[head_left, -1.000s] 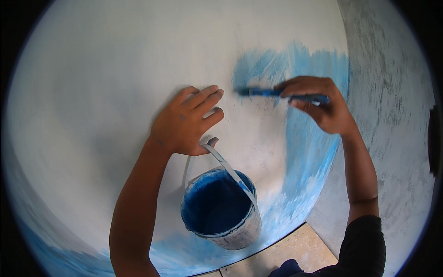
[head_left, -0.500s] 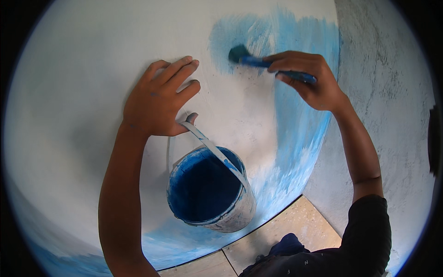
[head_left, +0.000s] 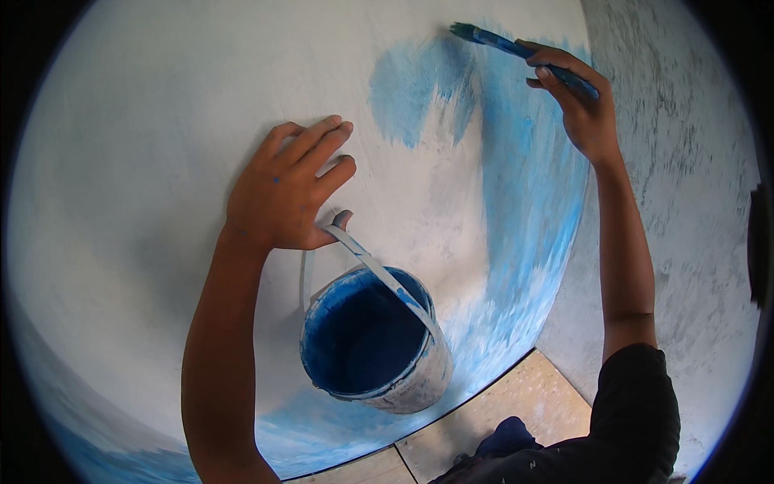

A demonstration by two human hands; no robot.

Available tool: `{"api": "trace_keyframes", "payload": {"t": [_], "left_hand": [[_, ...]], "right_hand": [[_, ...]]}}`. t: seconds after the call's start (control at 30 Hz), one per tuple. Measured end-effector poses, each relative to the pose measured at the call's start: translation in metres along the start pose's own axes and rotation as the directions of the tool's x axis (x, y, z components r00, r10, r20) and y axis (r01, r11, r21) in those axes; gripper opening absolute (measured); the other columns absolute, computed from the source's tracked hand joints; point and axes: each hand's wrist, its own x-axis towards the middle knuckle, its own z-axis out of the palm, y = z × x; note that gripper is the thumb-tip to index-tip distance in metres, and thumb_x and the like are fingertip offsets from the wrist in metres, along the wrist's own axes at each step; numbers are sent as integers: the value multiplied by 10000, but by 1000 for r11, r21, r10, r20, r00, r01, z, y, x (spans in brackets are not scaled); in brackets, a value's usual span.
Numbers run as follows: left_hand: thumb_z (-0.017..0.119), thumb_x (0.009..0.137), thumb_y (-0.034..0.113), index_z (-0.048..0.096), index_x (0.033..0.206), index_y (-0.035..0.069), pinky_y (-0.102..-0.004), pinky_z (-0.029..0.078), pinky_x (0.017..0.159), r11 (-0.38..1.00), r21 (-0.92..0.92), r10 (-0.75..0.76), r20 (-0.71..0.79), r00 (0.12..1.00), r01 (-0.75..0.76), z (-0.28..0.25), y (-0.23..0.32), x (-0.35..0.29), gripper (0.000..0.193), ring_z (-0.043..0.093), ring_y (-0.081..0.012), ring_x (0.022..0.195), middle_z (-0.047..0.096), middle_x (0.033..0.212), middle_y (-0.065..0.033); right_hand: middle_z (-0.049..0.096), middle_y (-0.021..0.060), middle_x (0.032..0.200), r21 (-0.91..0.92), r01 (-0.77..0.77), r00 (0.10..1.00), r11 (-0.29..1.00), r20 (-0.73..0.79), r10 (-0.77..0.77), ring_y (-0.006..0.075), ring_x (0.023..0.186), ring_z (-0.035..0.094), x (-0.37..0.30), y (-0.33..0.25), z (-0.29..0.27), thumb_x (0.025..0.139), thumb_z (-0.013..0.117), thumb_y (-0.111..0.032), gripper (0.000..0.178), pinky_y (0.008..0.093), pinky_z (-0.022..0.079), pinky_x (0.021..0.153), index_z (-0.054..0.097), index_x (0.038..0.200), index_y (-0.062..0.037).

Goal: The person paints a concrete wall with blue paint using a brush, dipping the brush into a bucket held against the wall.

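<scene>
High on the wall, my right hand [head_left: 576, 101] grips a blue-handled paintbrush [head_left: 516, 48] between thumb and fingers. Its dark, paint-wet bristles are at the upper edge of a blue painted patch [head_left: 411, 89]; whether they touch the wall I cannot tell. My left hand [head_left: 286, 185] rests against the pale wall with its fingers spread. A pale handle [head_left: 379, 270] hangs over that thumb, and from it a paint bucket [head_left: 435, 375] is suspended, tilted so that its blue-coated inside shows. The paint level is too dark to make out.
The white wall [head_left: 161, 121] carries a blue painted band [head_left: 524, 194] on its right and more blue along its bottom. A rough grey wall [head_left: 653, 145] meets it at the right corner. Speckled beige floor tiles [head_left: 500, 403] lie below.
My right hand has carried the paintbrush up and to the right, from the patch's middle to its top edge. Blue paint now reaches lower in the patch. The left hand still supports the bucket.
</scene>
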Motion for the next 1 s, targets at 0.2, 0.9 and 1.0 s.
{"api": "trace_keyframes", "payload": {"t": [0.2, 0.9, 1.0], "left_hand": [[878, 649, 387, 717, 1028, 103, -517, 412, 1109, 1000, -6, -20, 18, 1000, 20, 0, 2, 2, 500, 507, -285, 1394, 607, 1439, -128], [894, 633, 404, 712, 1024, 128, -496, 425, 1094, 1000, 13, -21, 50, 999, 20, -3, 1, 2, 512, 521, -279, 1381, 621, 1426, -121], [890, 638, 398, 709, 1013, 133, -495, 426, 1092, 1000, -1, -8, 37, 999, 8, 0, 2, 5, 494, 522, -279, 1379, 622, 1426, -118]], "right_hand": [[745, 101, 1189, -28, -224, 941, 974, 253, 223, 241, 1016, 723, -15, -10, -16, 998, 661, -119, 178, 384, 608, 925, 746, 1144, -63], [757, 84, 1119, -35, -219, 963, 975, 151, 222, 223, 1022, 729, -4, 10, -25, 1003, 667, -130, 190, 347, 597, 944, 747, 1166, -76], [759, 92, 1081, 6, -173, 984, 985, -52, 173, 218, 974, 744, 12, 22, -5, 1008, 671, -162, 204, 323, 594, 943, 740, 1172, -62]]}}
